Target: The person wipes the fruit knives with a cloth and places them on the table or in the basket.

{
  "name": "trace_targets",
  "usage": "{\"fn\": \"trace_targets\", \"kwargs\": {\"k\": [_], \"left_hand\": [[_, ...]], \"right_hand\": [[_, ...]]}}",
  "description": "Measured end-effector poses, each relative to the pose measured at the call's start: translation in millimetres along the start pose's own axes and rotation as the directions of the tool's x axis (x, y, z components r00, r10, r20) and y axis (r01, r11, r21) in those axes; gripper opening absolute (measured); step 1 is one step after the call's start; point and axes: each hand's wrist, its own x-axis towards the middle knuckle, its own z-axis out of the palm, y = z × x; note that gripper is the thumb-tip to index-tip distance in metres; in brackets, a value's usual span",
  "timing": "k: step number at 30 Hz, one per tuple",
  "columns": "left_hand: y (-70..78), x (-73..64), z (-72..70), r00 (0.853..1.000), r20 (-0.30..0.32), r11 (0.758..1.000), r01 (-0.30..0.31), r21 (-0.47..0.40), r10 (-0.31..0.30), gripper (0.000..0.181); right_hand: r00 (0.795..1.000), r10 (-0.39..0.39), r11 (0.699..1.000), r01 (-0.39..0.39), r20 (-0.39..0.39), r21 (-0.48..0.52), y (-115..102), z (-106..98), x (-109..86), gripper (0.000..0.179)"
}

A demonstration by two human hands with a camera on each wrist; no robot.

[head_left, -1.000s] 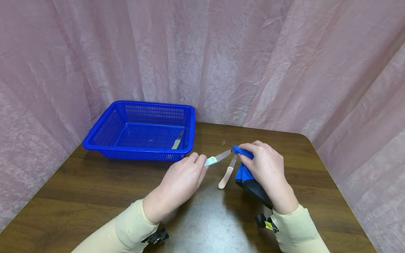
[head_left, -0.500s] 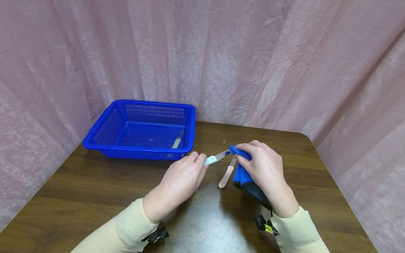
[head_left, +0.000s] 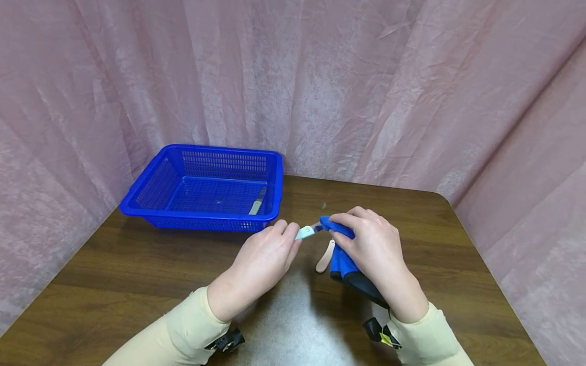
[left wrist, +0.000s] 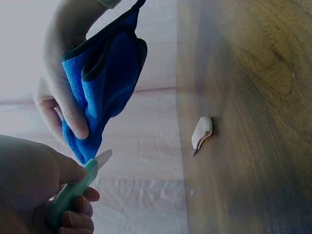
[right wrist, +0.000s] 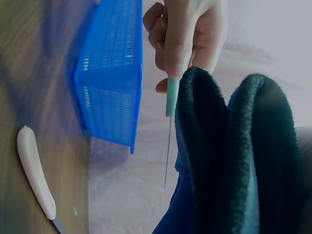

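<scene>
While the left grip (head_left: 263,255) clasps a knife (head_left: 305,232), the right grip (head_left: 373,241) pinches cloth (head_left: 342,262).

The brown worktop (head_left: 137,284) carries a basket (head_left: 201,216); to the basket's front right lies a pale-handled knife (head_left: 324,258).

The cloth (left wrist: 109,78) looks fuzzy, the mint handle (left wrist: 73,192) smooth plastic.
</scene>
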Motion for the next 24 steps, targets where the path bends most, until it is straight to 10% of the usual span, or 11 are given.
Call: {"fn": "trace_targets", "kwargs": {"k": [24], "left_hand": [[0.8,0.2,0.2,1.000,0.029,1.000,0.005,-0.001,-0.005,0.021]], "right_hand": [[0.997,-0.073,0.997,0.073,0.006,0.028,-5.3,4.5,-1.9,0.024]]}}
